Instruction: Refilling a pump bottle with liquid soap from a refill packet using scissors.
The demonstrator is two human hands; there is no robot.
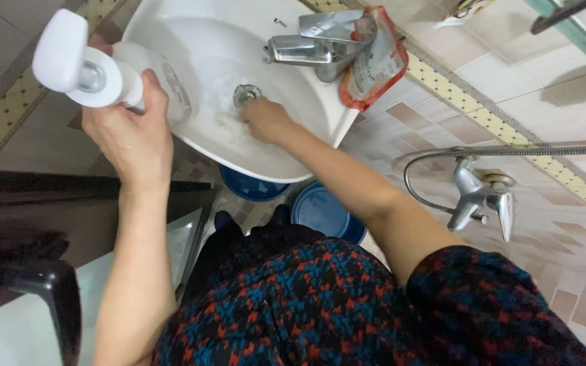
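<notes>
Tiled bathroom, white basin (286, 152) seen from above. The left hand (130, 132) grips a clear pump bottle (113, 78) over the rim; the right hand (266, 120), fingers curled, presses beside the drain (245, 95), apparently scrubbing. Judged next: dispensing needs the pump head aimed into the bowl.

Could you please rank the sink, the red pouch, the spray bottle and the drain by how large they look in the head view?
1. Sink
2. Spray bottle, though it is held nearer the camera, so its lead over the pouch is unsure
3. Red pouch
4. Drain
</notes>
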